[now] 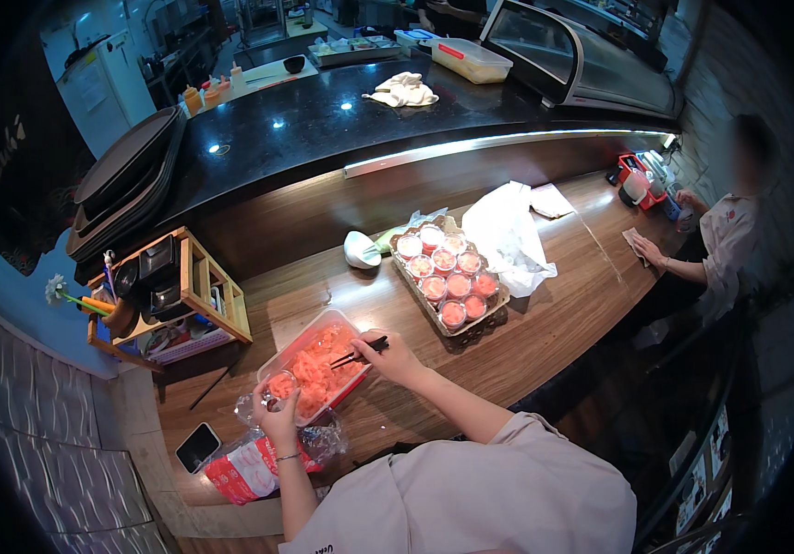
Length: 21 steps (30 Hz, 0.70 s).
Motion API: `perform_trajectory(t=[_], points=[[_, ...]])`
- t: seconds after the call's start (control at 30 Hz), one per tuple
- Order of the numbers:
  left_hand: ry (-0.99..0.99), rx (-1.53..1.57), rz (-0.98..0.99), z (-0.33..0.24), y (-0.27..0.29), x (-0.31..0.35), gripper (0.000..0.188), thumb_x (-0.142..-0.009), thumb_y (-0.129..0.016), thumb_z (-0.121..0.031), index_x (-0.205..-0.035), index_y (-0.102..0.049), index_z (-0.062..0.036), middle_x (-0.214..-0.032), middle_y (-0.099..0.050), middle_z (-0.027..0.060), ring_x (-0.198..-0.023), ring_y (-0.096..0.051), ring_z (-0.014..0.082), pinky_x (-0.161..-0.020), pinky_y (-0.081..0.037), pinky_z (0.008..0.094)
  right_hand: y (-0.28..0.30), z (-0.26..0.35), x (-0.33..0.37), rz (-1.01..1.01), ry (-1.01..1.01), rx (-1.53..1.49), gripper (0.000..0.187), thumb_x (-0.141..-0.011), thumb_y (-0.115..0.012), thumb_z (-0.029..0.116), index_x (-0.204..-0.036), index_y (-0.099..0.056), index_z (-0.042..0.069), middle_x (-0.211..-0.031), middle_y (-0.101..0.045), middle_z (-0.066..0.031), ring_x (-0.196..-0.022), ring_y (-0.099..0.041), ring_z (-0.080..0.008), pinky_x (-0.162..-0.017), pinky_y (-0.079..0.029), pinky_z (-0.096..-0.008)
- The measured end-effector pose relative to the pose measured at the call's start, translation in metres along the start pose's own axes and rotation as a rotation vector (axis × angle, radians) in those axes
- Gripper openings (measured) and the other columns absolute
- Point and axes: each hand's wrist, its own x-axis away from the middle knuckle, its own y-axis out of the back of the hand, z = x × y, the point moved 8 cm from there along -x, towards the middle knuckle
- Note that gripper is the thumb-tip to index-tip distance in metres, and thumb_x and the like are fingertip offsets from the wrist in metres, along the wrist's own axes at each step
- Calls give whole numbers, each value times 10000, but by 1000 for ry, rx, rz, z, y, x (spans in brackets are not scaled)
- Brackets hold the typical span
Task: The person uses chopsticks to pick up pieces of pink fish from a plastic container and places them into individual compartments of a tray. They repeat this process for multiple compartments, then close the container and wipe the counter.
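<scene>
Fingers of left grip (277,420) hide part of clear cup (281,383) they are closed on; contents orange-pink. Right grip (395,358) clamped on dark chopsticks (360,353), covering their rear ends; whether tips touch the shredded food (318,360) cannot be told. Left forearm overlaps red-and-white plastic bag (242,473); its print is small and creased. Pale lettering on dark banner (9,157), far left. Cup sits above near-left corner of tub (345,391) on wooden tabletop (406,402); chopsticks reach in from its right. Filled cups (443,261) stand farther right.
</scene>
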Motion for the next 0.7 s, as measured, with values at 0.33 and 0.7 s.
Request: perform_trajectory(t=[0.33, 0.7], points=[[11, 96, -5, -1, -3, -1, 658, -672, -852, -25, -1243, -526, -48, -1113, -621, 80, -978, -606, 151, -791, -516, 274, -1, 10, 4, 6, 13, 31, 251, -977, -568, 182, -878, -654, -32, -746, -661, -52, -687, -603, -87, -647, -499, -257], [128, 388, 38, 8, -15, -3, 624, -729, -772, 85, -1259, -464, -30, -1124, -617, 106, -994, -619, 163, -830, -523, 255, 2, -1, 4, 26, 6, 24, 247, -972, -578, 189, -858, -659, -15, -736, -634, -54, -674, -591, -94, -628, -484, -262]])
